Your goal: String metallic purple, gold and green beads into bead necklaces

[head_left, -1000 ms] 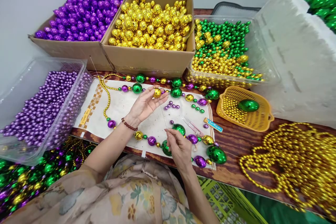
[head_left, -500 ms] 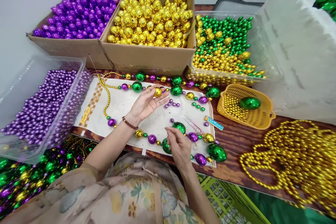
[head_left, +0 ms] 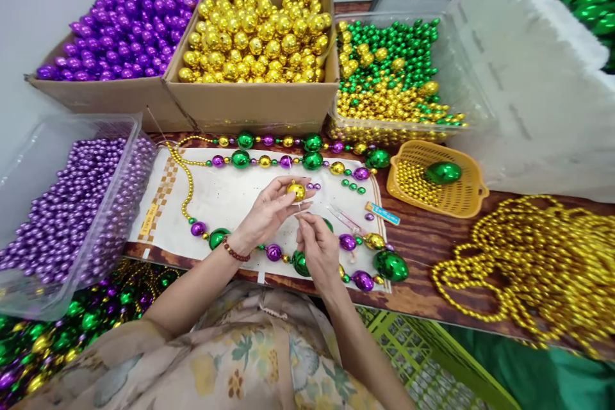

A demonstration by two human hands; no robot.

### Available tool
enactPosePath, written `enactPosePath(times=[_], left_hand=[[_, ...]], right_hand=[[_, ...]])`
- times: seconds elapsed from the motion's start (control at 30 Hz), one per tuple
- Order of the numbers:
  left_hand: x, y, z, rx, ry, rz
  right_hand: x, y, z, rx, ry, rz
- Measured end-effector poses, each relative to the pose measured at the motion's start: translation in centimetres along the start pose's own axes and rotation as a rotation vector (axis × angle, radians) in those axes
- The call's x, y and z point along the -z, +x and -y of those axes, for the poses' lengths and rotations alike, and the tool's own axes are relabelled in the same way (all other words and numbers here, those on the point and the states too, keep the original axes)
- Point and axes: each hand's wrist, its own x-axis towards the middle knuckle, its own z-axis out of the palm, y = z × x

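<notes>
Between the thumb and fingers of my left hand point(head_left: 269, 211) is a large shiny gold bead point(head_left: 296, 191). My right hand point(head_left: 318, 250) sits just below and to the right, its thumb and fingertips pinched on a thin needle point(head_left: 298, 206). The needle runs up to the gold bead, and a thin length shows above it, so it appears to pass through. Beneath both hands lies a white cloth point(head_left: 259, 189). A bead garland point(head_left: 273, 252) in purple, gold and green loops around on it, partly covered by my hands. Small purple beads point(head_left: 313, 186) lie just behind the gold bead.
Cardboard boxes of purple beads point(head_left: 129, 32) and gold beads point(head_left: 259, 32) stand at the back. Clear bins point(head_left: 134, 134) hold smaller beads. An orange basket point(head_left: 468, 205), gold bead strands point(head_left: 538, 269), small green beads point(head_left: 353, 186) and a blue-and-orange cutter point(head_left: 383, 213) are to the right.
The gold bead has come lower and nearer my right hand. The needle has slid up through it, leaving only a short length below. The view has shifted slightly right.
</notes>
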Motion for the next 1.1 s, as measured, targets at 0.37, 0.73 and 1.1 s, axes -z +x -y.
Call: enactPosePath(times=[0.37, 0.73, 1.1], left_hand=[[0.4, -0.2, 0.8, 0.04, 0.352, 0.104], [-3.0, 12.6, 7.2, -0.199, 1.224, 0.216], [-2.5, 13.9, 7.9, -0.244, 1.179, 0.166]], right_hand=[[1.8, -0.4, 0.4, -0.143, 0.316, -0.063], [3.3, -1.5, -0.6, -0.049, 0.292, -0.148], [4.0, -1.5, -1.4, 0.013, 0.246, -0.17]])
